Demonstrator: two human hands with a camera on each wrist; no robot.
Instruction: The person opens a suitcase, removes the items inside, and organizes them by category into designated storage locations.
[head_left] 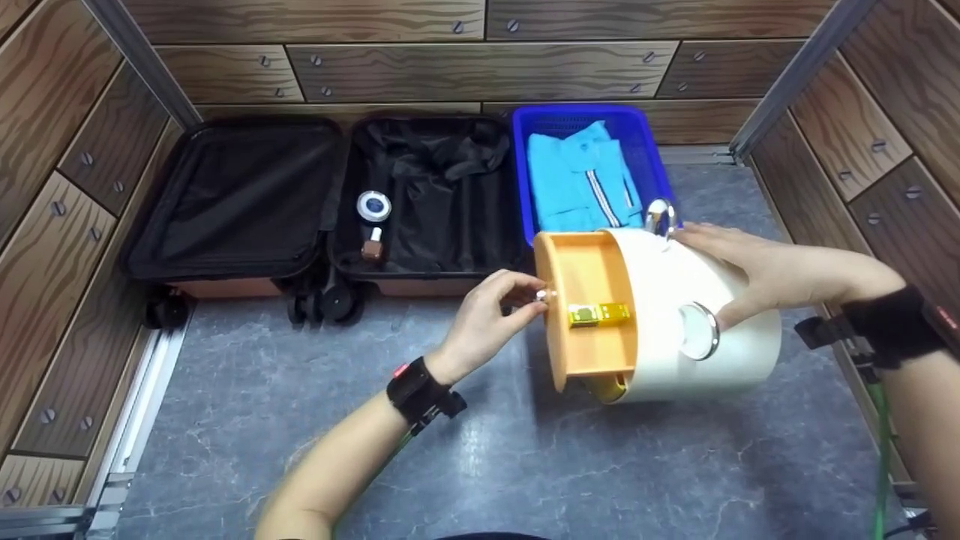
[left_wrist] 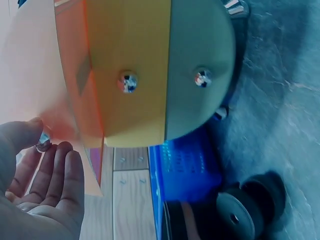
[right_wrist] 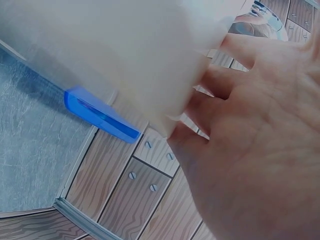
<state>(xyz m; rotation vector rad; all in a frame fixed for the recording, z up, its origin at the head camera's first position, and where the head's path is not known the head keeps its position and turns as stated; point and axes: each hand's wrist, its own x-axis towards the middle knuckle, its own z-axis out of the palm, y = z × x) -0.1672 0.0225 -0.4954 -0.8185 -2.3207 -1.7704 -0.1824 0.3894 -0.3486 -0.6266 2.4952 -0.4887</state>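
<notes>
A rounded white drawer cabinet has its orange top drawer pulled out toward the left. Inside that drawer lies a small yellow box. My left hand pinches the drawer's shiny knob between thumb and fingers. Below it, the left wrist view shows a yellow drawer front and a green one, both pushed in. My right hand rests on the cabinet's white top with its fingers spread, beside a ring-shaped metal part.
Behind the cabinet, a blue basket holds a folded light-blue garment. An unfolded black suitcase lies at the back left. In its right half are a round compact-like case and a small brown bottle. Wood-patterned walls enclose the floor.
</notes>
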